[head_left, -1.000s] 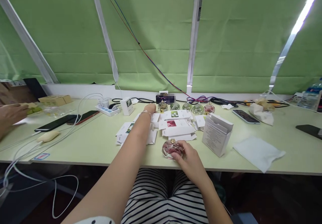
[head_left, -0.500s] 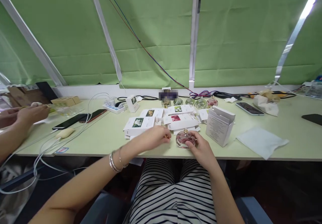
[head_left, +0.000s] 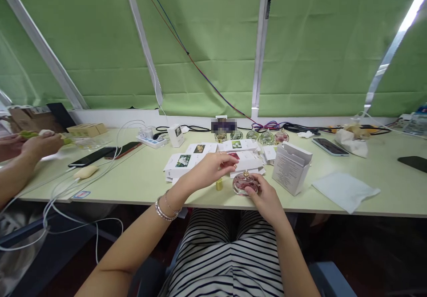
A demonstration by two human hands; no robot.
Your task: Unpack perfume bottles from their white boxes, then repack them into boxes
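The pink glass bottle (head_left: 240, 185) is upright near the front edge of the table (head_left: 133, 188), gold neck pointing up, its long axis running left to right. The right hand (head_left: 265, 192) grips its right side, thumb across the front face, fingers behind. To its left, one yellow-gold cap (head_left: 219, 184) stands upright on the table. Above the cap, the left hand (head_left: 215, 167) is loosely open, thumb apart from lightly bent fingers, fingertips near the bottle's neck with a gap between.

On the right lies one pale cloth (head_left: 345, 192); between it and the right hand stands one open-topped box (head_left: 291, 168). Beyond the hands are flat white cartons (head_left: 183, 163), overlapping too much to count; four flower pictures show on them. One phone (head_left: 330, 146) lies at the right, and one small white box (head_left: 175, 136) stands at the left. Farther back, five round bottles (head_left: 252, 136) form a row before the green blinds (head_left: 207, 34).
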